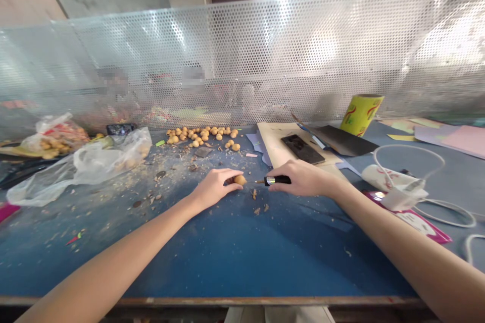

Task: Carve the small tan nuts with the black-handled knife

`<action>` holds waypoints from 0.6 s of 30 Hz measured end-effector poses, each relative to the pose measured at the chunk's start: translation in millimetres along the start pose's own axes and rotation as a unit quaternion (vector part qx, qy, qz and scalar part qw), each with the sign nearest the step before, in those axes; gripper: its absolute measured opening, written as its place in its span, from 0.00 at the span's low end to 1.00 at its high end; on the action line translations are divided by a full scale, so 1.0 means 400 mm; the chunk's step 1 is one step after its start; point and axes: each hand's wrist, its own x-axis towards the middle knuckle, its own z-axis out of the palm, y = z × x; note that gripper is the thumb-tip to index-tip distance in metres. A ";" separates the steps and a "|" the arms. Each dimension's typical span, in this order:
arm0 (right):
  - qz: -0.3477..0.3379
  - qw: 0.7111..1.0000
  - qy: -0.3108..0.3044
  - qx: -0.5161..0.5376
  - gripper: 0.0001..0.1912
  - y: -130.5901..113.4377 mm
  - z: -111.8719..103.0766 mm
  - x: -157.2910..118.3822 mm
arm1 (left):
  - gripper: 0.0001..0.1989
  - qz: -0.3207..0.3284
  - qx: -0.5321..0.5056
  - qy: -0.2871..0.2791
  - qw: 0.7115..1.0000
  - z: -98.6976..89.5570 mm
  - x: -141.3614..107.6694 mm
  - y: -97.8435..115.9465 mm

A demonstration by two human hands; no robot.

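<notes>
Perforated metal sheeting (250,45) stands behind a blue worktop (197,257) strewn with crumbs and flakes. From the head view, the left hand (215,186) pinches a small, round tan piece (239,180) between thumb and fingers, near the middle of the worktop. Closed around a black-handled tool (280,180), the right hand (303,176) points its thin shaft left towards that piece; whether the tip touches it, I cannot tell. More round pieces (205,137) lie loosely grouped on the far side, just left of centre. A plastic bag (113,151) lies at far left, while a phone (303,149) rests on papers to the right, nearer than a yellow roll (359,116).

For good control, the left fingertips should grip the rounded sides firmly and stay out of the shaft's line. Keeping the shaft level with the piece's middle and pressing gently would lessen the risk of slipping or rolling.
</notes>
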 end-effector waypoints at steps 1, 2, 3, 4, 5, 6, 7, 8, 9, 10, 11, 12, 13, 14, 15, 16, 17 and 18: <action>-0.001 1.000 -0.002 0.000 0.15 -0.001 -0.001 0.000 | 0.18 0.000 -0.001 0.000 1.000 0.000 0.000 0.001; -0.001 1.000 -0.003 -0.002 0.15 -0.003 -0.002 0.001 | 0.18 0.001 -0.001 0.000 1.000 0.000 -0.001 0.001; -0.002 1.000 -0.003 -0.003 0.15 -0.003 -0.002 0.001 | 0.18 0.001 -0.001 -0.001 1.000 0.000 -0.001 0.001; -0.003 1.000 -0.004 -0.003 0.15 -0.004 -0.003 0.001 | 0.18 0.002 -0.001 -0.001 1.000 0.000 -0.001 0.002; -0.004 1.000 -0.005 -0.004 0.15 -0.004 -0.003 0.002 | 0.18 0.003 0.000 -0.001 1.000 -0.001 -0.001 0.003; -0.005 1.000 -0.005 -0.003 0.15 -0.004 -0.002 0.002 | 0.18 0.004 0.001 -0.001 1.000 -0.001 -0.001 0.004; -0.005 1.000 -0.004 -0.002 0.15 -0.003 -0.001 0.002 | 0.18 0.006 0.003 0.000 1.000 -0.002 -0.001 0.005; -0.005 1.000 -0.003 -0.001 0.16 -0.002 -0.001 0.002 | 0.18 0.008 0.005 0.000 1.000 -0.002 -0.001 0.006; -0.005 1.000 -0.003 0.000 0.16 -0.001 0.000 0.002 | 0.17 0.011 0.007 0.001 1.000 -0.003 0.000 0.006; -0.004 1.000 -0.005 0.001 0.16 -0.001 0.000 0.002 | 0.17 0.014 0.009 0.002 1.000 -0.003 0.000 0.006; -0.004 1.000 -0.006 0.002 0.16 -0.001 0.000 0.002 | 0.17 0.017 0.010 0.004 1.000 -0.003 0.000 0.006; -0.004 1.000 -0.008 0.003 0.16 -0.001 0.000 0.002 | 0.17 0.019 0.011 0.005 1.000 -0.003 0.000 0.005; -0.003 1.000 -0.009 0.004 0.16 -0.002 0.000 0.002 | 0.18 0.020 0.011 0.007 1.000 -0.002 0.000 0.005; -0.002 1.000 -0.009 0.004 0.16 -0.002 -0.001 0.002 | 0.18 0.020 0.011 0.008 1.000 -0.002 -0.001 0.004; 0.000 1.000 -0.009 0.005 0.16 -0.003 -0.002 0.002 | 0.18 0.021 0.011 0.010 1.000 -0.002 -0.001 0.004; 0.002 1.000 -0.008 0.005 0.16 -0.004 -0.002 0.002 | 0.18 0.022 0.013 0.011 1.000 -0.001 -0.001 0.004; 0.003 1.000 -0.008 0.005 0.17 -0.005 -0.003 0.002 | 0.18 0.024 0.016 0.012 1.000 -0.001 -0.001 0.004; 0.003 1.000 -0.008 0.005 0.17 -0.006 -0.003 0.002 | 0.18 0.027 0.019 0.013 0.999 -0.001 -0.001 0.005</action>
